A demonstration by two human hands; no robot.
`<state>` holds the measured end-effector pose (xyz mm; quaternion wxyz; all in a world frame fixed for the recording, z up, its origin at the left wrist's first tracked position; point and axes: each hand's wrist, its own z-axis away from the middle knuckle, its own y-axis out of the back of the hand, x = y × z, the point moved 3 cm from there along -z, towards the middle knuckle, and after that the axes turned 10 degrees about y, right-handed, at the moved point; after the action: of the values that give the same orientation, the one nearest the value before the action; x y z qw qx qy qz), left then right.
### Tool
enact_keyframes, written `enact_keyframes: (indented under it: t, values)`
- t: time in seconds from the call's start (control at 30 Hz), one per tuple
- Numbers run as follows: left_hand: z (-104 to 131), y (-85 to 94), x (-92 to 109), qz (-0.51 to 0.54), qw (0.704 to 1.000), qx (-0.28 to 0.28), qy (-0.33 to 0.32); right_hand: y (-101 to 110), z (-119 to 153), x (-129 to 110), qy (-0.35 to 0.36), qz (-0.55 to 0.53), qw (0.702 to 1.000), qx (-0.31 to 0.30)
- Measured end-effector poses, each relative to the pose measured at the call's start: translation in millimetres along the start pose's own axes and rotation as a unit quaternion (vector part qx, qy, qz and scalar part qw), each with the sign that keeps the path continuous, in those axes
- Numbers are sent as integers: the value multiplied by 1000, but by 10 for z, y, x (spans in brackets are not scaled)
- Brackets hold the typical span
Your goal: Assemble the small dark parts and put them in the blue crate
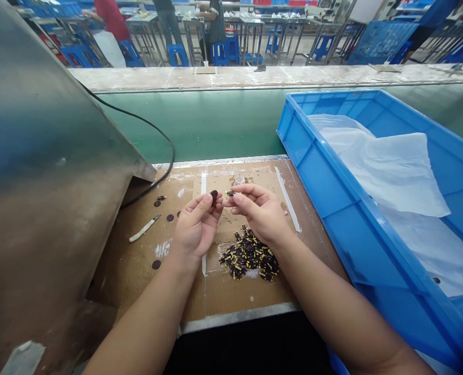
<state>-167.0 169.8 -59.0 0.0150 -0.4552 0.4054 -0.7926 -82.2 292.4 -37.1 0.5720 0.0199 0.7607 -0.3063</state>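
My left hand [200, 223] pinches a small round black disc [214, 194] between thumb and fingers. Close beside it, my right hand [259, 211] holds a small black piece with a yellow end [230, 193] at its fingertips. The two pieces are apart. Below my right hand lies a heap of small black-and-yellow pieces [250, 255] on the cardboard-covered bench [223, 299]. Several loose black discs, one of them a disc [156, 264] near my left wrist, lie on the left. A knife with a pale handle [144, 229] rests there too.
A large blue crate [333, 172] with white sheeting [395, 166] inside stands on the right. At left rises a metal machine housing [51, 156], with a black cable [153, 125] curving from behind it. A green conveyor belt [215, 125] runs behind the bench. People stand among far tables.
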Motion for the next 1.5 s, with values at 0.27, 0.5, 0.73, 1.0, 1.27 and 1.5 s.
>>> enact_keyframes:
  t: [0.27,0.5,0.73,1.0,1.27,1.5]
  values:
    - [16,-7,6,20,1000,-4,-10,-144,123,-50,145,148,978,-1]
    - [27,-23,36,20,999,-11,-28,-149,111,-44,207,165,964,-11]
    - [42,-52,30,9,999,-33,-42,-152,95,-39,207,166,964,-14]
    - [23,-29,18,1,998,-49,-51,-121,89,-24,195,177,965,-15]
    - [41,-46,11,-61,992,-17,-105,-93,106,-29,247,249,936,-29]
    - [164,-22,0,-286,919,90,-255,-91,127,-94,311,354,881,-30]
